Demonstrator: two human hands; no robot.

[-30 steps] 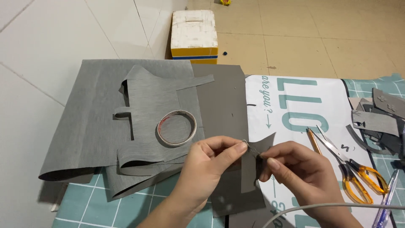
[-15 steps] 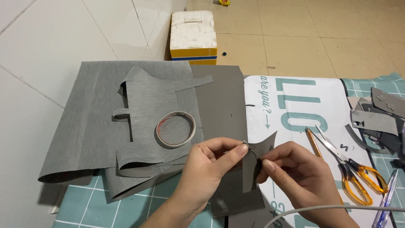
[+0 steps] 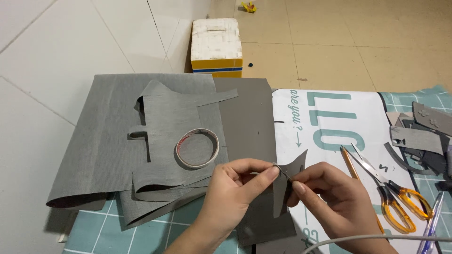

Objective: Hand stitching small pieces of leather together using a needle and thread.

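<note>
Two hands worked one small grey cutout piece (image 3: 288, 181) low in the centre of the head view. Left hand (image 3: 235, 190) pinched its upper left edge between thumb and forefinger, other fingers curled in. Right hand (image 3: 332, 200) pinched the same piece from the right, thumb and forefinger closed on it, just beside the left fingertips. Piece was held upright, lifted off the surface, pointed tip up, long strip hanging down between the hands.

Below it lay a dark grey sheet (image 3: 247, 127) running from the top edge down under the hands. Left of that, a stack of lighter grey fabric-textured sheets (image 3: 110, 141) with cut-out slots, edges curling at the bottom left. Roll of tape (image 3: 197, 148) sat flat on the stack, near the left hand but apart from it.

White printed poster (image 3: 325, 127) with teal lettering lay right of the dark sheet, over a teal cutting mat (image 3: 141, 233). Orange-handled scissors (image 3: 393, 193) lay on the poster, blades closed, close to the right hand but not touching it. Pencil (image 3: 349, 162) lay just beside the blades. Grey offcuts (image 3: 421, 134) were piled at the far right. Pen (image 3: 431, 221) lay at the lower right edge. White cable (image 3: 376, 239) crossed the bottom right. White and yellow box (image 3: 216, 47) stood on the tiled floor (image 3: 56, 51) behind the sheets.
</note>
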